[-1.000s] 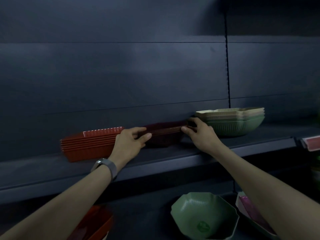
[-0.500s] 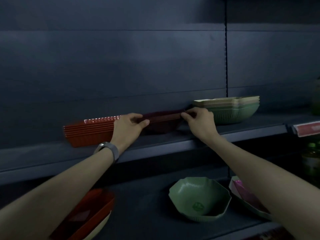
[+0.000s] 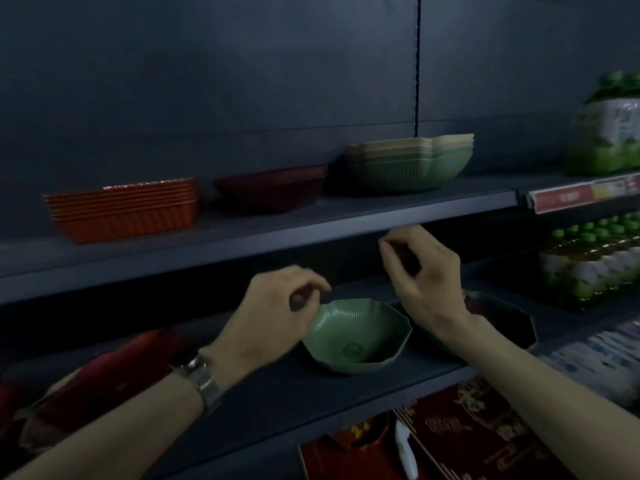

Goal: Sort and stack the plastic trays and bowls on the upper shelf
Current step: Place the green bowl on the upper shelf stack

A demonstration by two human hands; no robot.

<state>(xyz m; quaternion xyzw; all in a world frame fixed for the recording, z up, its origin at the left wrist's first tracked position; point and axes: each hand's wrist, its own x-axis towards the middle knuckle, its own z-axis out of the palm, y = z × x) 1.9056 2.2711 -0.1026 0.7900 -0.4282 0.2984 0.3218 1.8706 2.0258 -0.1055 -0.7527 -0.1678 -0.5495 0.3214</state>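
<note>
Below the upper shelf (image 3: 311, 216), both hands are empty and three piles already stand above

On this shelf I count three neat piles: orange-red trays (image 3: 124, 209) at the left, dark red trays (image 3: 270, 188) just beside them in the middle, and ribbed bowls (image 3: 408, 164), green with beige ones on top, at the right. The left hand (image 3: 273, 313) and the right hand (image 3: 422, 278) hover in front of the lower shelf (image 3: 277, 393), fingers loosely curled, holding nothing. I judge the task well advanced but not finished: a single green bowl (image 3: 356, 334) sits on the lower shelf between the hands, a dark bowl (image 3: 502, 320) is partly hidden behind the right wrist, and a red tray (image 3: 104, 368), blurred, lies at the lower left. These probably must go up to their matching piles; the green bowl seems the nearest to take
</note>
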